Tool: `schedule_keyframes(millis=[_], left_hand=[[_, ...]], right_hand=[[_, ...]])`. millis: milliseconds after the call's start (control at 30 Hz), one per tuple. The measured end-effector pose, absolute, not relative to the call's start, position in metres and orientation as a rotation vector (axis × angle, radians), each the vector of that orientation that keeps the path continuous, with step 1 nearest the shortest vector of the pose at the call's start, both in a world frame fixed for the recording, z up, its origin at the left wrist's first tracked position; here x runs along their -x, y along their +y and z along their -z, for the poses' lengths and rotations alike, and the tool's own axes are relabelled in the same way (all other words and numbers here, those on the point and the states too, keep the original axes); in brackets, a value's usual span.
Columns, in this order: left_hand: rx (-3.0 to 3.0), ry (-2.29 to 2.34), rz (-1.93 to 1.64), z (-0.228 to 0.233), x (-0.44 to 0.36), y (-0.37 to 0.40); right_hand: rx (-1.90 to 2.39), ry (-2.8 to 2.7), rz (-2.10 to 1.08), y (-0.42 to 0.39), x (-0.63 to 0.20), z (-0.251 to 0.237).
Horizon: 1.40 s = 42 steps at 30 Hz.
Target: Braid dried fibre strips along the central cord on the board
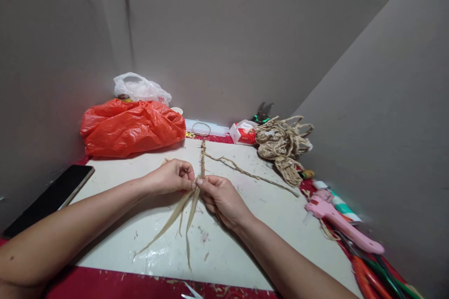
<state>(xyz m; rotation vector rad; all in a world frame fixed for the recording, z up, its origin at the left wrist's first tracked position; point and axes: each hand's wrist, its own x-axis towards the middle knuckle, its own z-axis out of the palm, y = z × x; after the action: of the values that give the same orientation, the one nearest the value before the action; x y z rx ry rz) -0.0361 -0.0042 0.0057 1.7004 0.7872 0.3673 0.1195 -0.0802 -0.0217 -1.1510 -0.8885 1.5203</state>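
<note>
A narrow braid of dry plant fibre (203,161) runs away from me over the white board, its far end near the board's back edge. My left hand (175,176) pinches the near end of this braid, thumb against forefinger. Close beside it, almost touching, my right hand (219,196) grips the same spot with its thumb on top. Loose flat fibre strands (175,217) fan out below both hands toward the board's front. From the braid's upper part a thin twisted cord (252,175) stretches off to the right.
The white board (115,243) lies on a red cloth (115,284). An orange plastic bag (133,126) and a phone (52,196) are at left. Woven fibre pieces (280,145), a pink glue gun (343,222) and orange-handled pliers (368,275) line the right. Grey walls (228,46) rise behind.
</note>
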Motion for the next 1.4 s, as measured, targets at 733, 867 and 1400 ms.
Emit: schedule_keyframes(millis=[733,867,1400], left_hand=[[-1.237,0.652,-0.392,-0.008,0.04,0.003],[-1.187,0.653,-0.39,-0.005,0.04,0.003],[-1.282,0.714,-0.458,0.003,0.038,0.003]], right_hand=[[1.129,-0.896,-1.587,-0.082,-0.12,0.022],[1.132,-0.898,-1.595,-0.082,-0.12,0.021],[1.17,-0.903,-1.573,-0.082,-0.117,0.022]])
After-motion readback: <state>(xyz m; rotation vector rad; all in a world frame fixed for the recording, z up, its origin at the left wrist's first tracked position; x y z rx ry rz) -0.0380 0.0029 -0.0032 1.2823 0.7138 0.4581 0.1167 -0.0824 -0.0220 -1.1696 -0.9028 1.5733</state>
